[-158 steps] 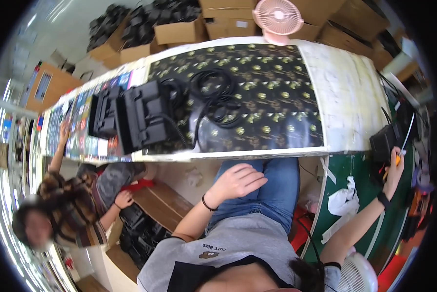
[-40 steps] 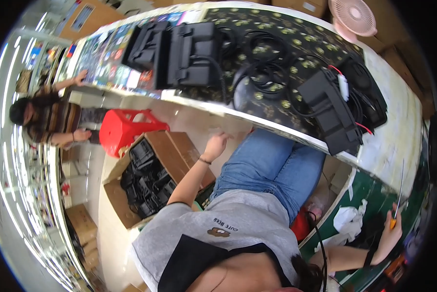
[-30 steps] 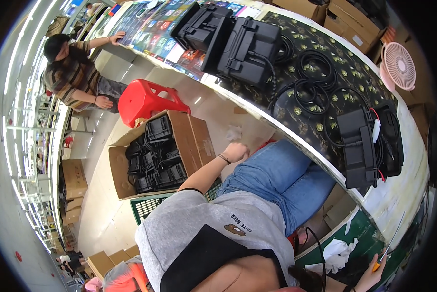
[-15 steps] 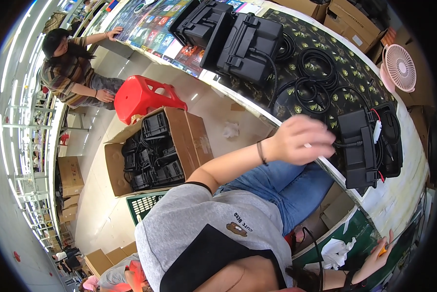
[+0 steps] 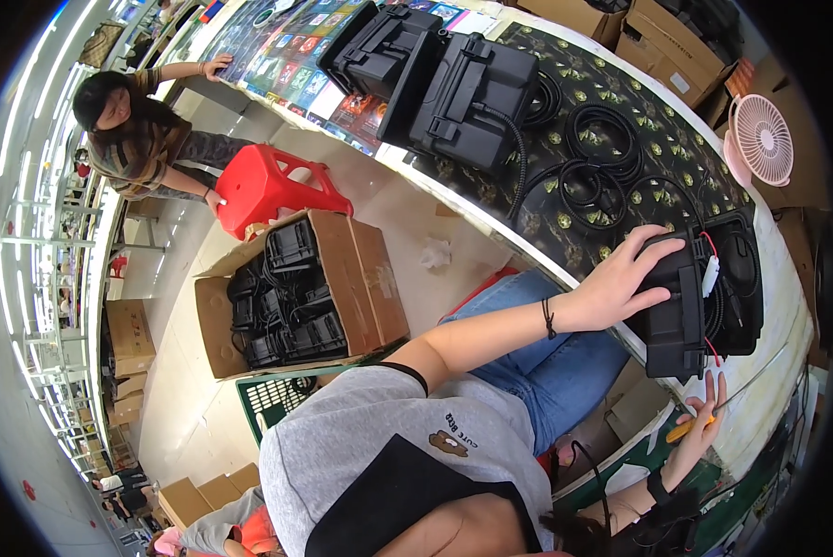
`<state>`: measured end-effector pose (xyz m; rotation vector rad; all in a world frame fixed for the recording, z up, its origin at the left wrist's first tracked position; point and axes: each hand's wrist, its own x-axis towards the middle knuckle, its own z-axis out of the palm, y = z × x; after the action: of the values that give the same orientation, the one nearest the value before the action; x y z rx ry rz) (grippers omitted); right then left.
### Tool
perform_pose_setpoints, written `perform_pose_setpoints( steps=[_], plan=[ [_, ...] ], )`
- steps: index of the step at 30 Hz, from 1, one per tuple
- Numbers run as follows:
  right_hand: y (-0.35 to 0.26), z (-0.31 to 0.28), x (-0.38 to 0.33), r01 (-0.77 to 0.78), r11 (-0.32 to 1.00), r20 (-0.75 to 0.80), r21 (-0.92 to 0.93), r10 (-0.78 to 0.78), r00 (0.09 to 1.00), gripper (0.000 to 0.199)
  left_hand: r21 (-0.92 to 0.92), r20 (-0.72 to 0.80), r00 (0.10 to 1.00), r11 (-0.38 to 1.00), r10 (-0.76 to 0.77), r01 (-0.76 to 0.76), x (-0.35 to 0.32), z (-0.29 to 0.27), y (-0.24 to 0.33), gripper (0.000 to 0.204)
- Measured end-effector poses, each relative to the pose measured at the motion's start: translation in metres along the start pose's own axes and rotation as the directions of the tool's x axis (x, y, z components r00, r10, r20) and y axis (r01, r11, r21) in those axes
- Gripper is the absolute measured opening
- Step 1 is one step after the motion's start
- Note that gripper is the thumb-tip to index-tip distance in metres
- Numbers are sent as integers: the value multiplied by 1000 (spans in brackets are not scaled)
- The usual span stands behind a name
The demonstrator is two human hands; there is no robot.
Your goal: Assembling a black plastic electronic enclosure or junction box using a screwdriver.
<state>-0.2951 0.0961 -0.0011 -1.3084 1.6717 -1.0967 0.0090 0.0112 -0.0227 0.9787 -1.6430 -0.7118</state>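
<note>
An open black plastic case point(image 5: 674, 316) lies at the right end of the table, with black cables, red wires and a white connector point(image 5: 711, 277) in it. My left hand point(image 5: 611, 283) reaches over its near left side, fingers and thumb spread against the case. Close to the case's lower edge is my right hand point(image 5: 700, 418), holding a screwdriver point(image 5: 680, 430) with an orange handle. Some of its fingers stretch upward, and a thin dark shaft seems to run out to the right.
Closed black cases point(image 5: 477, 97) and coiled black cables point(image 5: 602, 148) lie farther along the table. A pink fan point(image 5: 760, 139) stands at the back right. On the floor are a carton point(image 5: 370, 278) of black cases and a red stool point(image 5: 259, 186). Another person point(image 5: 133, 130) leans beside the stool.
My left hand has come down and right onto the open case, its fingers spreading. My right hand has risen toward the case with the screwdriver. The other person's lower hand has reached the stool.
</note>
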Motion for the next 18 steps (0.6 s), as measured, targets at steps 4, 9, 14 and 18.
perform_pose_setpoints(
  steps=[4,9,14,18],
  plan=[
    [-1,14,6,-49,993,-5,107,50,999,47,-195,-51,992,976,-111,99,-6,2,3,74],
    [-2,13,11,-126,939,33,319,122,992,50,-230,-122,988,971,-94,64,-25,20,3,84],
    [-36,39,25,-91,910,-132,404,156,979,51,-267,-153,987,964,-52,9,-34,41,9,87],
    [-14,23,40,-74,880,-85,470,129,988,46,-303,-148,987,948,56,-99,-33,54,-4,89]
  ],
)
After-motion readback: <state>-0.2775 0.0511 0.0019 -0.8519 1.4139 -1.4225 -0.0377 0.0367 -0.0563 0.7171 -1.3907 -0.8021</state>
